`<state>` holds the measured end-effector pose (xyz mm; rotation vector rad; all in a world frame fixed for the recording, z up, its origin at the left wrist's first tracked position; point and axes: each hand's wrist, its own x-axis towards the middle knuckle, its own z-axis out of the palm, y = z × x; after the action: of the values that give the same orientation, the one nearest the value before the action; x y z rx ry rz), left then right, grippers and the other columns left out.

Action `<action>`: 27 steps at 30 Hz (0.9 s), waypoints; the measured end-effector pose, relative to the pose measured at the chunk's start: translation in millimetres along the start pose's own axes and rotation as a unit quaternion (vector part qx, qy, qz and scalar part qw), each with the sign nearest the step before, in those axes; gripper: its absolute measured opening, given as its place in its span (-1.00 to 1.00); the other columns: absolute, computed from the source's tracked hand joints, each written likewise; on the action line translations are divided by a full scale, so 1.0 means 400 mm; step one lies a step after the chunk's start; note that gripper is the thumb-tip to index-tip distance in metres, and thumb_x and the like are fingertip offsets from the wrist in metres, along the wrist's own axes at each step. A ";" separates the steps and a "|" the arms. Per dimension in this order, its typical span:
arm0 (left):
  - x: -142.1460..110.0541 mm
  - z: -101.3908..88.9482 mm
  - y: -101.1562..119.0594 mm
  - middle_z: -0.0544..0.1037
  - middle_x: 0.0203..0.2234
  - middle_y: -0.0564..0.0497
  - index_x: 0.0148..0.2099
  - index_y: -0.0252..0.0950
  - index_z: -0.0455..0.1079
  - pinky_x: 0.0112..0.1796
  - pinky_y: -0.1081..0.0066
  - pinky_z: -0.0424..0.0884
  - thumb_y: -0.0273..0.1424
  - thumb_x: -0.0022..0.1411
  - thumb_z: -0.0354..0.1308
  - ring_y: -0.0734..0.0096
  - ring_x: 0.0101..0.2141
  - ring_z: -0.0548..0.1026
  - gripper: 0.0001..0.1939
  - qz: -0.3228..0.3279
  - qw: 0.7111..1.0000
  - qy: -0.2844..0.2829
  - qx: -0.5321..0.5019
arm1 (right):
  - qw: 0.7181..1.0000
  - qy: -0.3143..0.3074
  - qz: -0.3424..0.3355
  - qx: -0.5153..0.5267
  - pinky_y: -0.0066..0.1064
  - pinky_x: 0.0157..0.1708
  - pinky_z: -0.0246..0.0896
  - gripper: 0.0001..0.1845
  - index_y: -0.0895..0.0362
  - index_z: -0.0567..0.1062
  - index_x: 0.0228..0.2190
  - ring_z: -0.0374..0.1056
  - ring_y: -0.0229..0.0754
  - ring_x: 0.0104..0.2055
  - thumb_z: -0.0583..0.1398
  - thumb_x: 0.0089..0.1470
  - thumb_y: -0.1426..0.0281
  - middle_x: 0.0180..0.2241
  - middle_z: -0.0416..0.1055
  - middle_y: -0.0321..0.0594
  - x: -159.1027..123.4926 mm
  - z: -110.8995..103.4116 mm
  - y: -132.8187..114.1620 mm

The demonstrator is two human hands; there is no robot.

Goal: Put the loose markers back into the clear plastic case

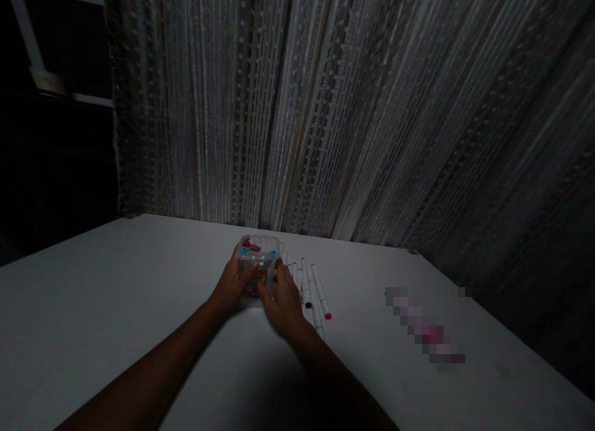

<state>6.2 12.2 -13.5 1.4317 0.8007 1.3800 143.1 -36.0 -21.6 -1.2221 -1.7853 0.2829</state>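
Note:
Both my hands grip a clear plastic box (259, 241) above the white table, one on each side. My left hand (231, 278) wraps its left side, with the thumb across the front. Around the right side my right hand (282, 297) is closed, its thumb also on the front face. Blue spots and a red spot show near the top of the box, and a coloured label (261, 275) is partly covered by my thumbs. Whether anything is inside I cannot tell. Just right of my right hand lie several white markers (320, 289), one with a pink end.
The white table (116, 307) reaches back to a striped curtain (260, 108). Toward the right of the tabletop lies a long pinkish item (425, 325), blurred into blocks. A dark area with a pale frame (32, 34) stands at the upper left.

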 end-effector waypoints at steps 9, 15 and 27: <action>-0.003 0.012 0.031 0.36 -0.12 0.07 0.15 -0.05 -0.02 -0.28 0.85 0.42 -0.10 -0.19 0.30 0.77 -0.24 0.44 -0.12 -0.027 1.000 0.007 0.004 | 0.999 -0.028 0.017 0.002 -0.06 0.11 0.13 -0.21 0.29 0.01 0.22 0.18 0.01 0.10 0.12 0.03 0.28 0.11 0.20 0.07 0.001 -0.012 -0.010; -0.012 0.021 0.054 0.36 -0.14 0.09 0.14 -0.02 -0.03 -0.35 0.85 0.45 -0.17 -0.21 0.33 0.77 -0.30 0.45 -0.11 -0.045 0.999 0.011 0.009 | 0.999 -0.039 0.027 -0.005 -0.09 0.06 0.19 -0.18 0.26 -0.02 0.24 0.22 -0.01 0.06 0.13 0.03 0.26 0.09 0.21 0.05 0.001 -0.015 -0.010; -0.015 0.027 0.061 0.38 -0.19 0.10 0.11 -0.06 0.02 -0.37 0.79 0.47 -0.18 -0.29 0.38 0.75 -0.34 0.47 -0.09 -0.051 0.998 0.024 0.001 | 0.999 -0.041 0.027 -0.013 -0.09 0.05 0.19 -0.14 0.19 -0.06 0.25 0.24 -0.01 0.05 0.16 0.01 0.24 0.09 0.21 0.01 0.001 -0.011 -0.006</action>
<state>11.9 -3.4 8.1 1.3454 0.8939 1.3397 144.9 -38.1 -17.5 -1.2942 -1.8333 0.3457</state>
